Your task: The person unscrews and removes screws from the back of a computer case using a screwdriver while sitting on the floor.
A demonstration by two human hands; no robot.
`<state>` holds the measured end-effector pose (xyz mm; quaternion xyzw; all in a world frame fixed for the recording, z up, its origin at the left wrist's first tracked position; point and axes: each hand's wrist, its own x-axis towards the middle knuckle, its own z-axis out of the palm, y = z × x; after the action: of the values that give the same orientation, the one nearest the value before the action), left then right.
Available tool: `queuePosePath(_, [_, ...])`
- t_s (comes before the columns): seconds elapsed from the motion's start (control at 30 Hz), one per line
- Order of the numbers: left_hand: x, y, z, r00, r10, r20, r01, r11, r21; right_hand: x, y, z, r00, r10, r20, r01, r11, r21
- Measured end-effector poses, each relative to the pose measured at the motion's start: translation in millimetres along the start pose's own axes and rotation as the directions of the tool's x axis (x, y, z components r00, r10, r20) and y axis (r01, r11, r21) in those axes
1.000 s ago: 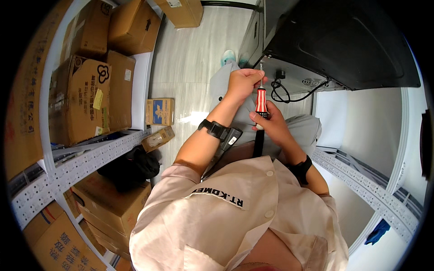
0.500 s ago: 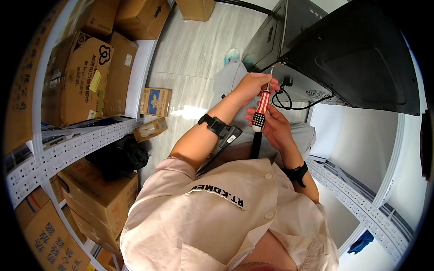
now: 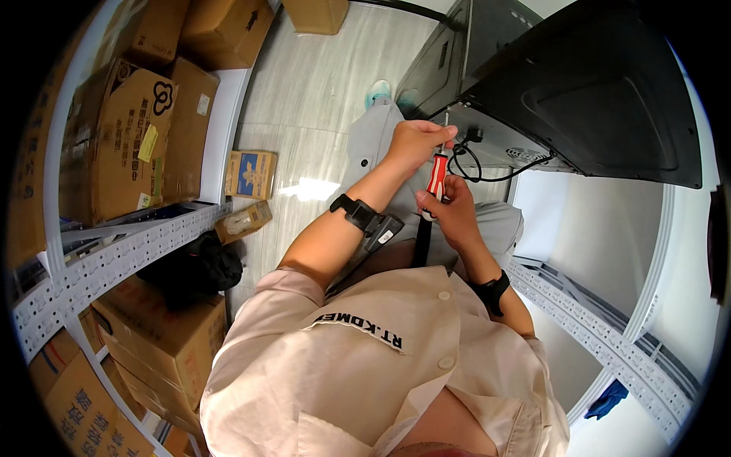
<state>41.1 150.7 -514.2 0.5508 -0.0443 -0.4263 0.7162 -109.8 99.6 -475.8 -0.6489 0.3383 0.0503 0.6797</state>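
A screwdriver (image 3: 436, 180) with a red-and-white striped handle points away from me, its metal shaft toward a black metal cabinet-like machine (image 3: 496, 139). My right hand (image 3: 454, 216) is wrapped round the rear of the handle, covering most of it, with the pale end cap showing below. At the shaft my left hand (image 3: 417, 145) pinches with thumb and fingers, and the tip sticks out beyond them. A black power cable (image 3: 495, 180) with a plug (image 3: 474, 135) hangs from the machine just right of the screwdriver.
A large black panel (image 3: 594, 107) juts out at upper right, close to my hands. Shelving with cardboard boxes (image 3: 114, 145) lines the left side. Two small boxes (image 3: 250, 174) lie on the floor. White perforated shelf rails (image 3: 586, 320) stand at right, beside a blue cloth (image 3: 607, 398).
My right hand's fingers have closed round the handle, hiding its black checked part. The left hand still pinches the shaft. The whole view has shifted slightly.
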Motion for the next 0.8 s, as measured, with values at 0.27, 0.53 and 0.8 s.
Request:
queuePosePath(0.27, [-3,13,-10,0.976,-0.092,0.197,0.113,0.989,-0.094,-2,-1,-8,0.967,-0.017,0.253,-0.098,0.895,0.434])
queuePosePath(0.53, [-5,8,-4,0.990,-0.051,0.130,0.053,0.999,-0.008,-5,-3,-4,0.995,-0.085,0.047,0.083,0.996,0.038])
queuePosePath(0.8, [-4,3,-3,0.998,-0.014,0.055,0.018,0.997,-0.076,1,9,-12,0.991,-0.042,0.126,0.007,0.964,0.265])
